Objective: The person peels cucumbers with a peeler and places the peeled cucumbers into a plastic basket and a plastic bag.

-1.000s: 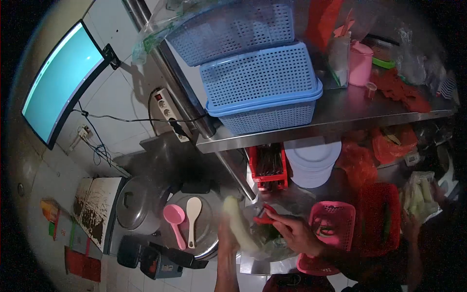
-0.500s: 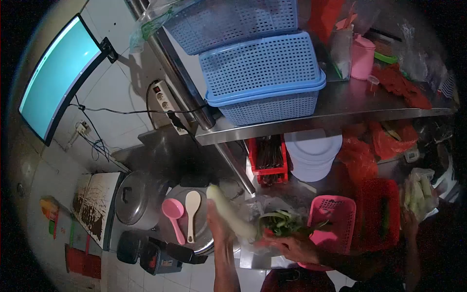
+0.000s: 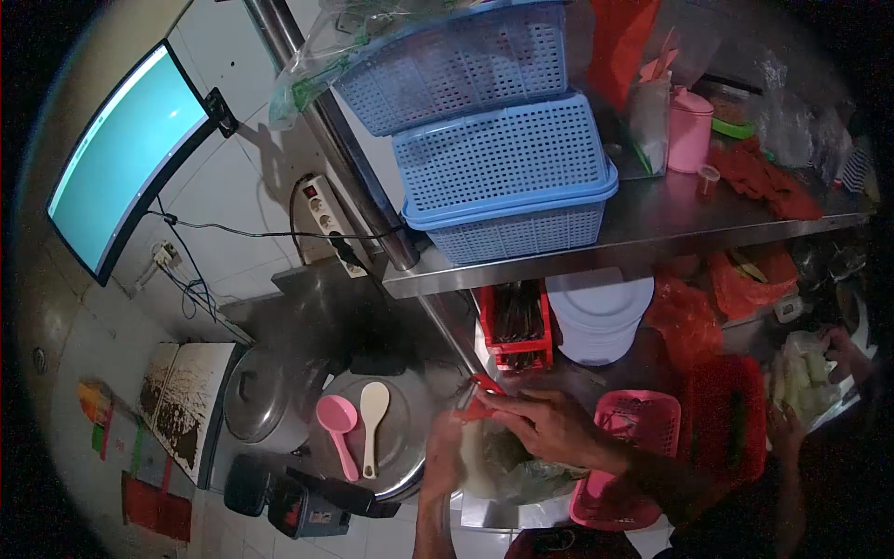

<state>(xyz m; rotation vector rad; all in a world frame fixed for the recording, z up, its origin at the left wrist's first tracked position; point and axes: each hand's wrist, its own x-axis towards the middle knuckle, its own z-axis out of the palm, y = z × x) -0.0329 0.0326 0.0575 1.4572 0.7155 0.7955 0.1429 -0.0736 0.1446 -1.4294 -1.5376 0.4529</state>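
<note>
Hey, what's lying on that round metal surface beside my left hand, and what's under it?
On the round metal surface, a pink spoon and a cream paddle lie side by side. A dark shape at its far edge is unclear. Whatever is underneath is covered.

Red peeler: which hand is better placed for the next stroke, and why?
Probably the right hand: it holds the peeler close to the pale vegetable, which the left hand grips.

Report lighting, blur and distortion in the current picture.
Head view: black, rounded corners and a bowed, glowing teal wall screen suggest a wide-angle lens; head view: blur softens the pale, elongated vegetable at the left hand; head view: deep shadow dims the rectangular red plastic basket.
</note>
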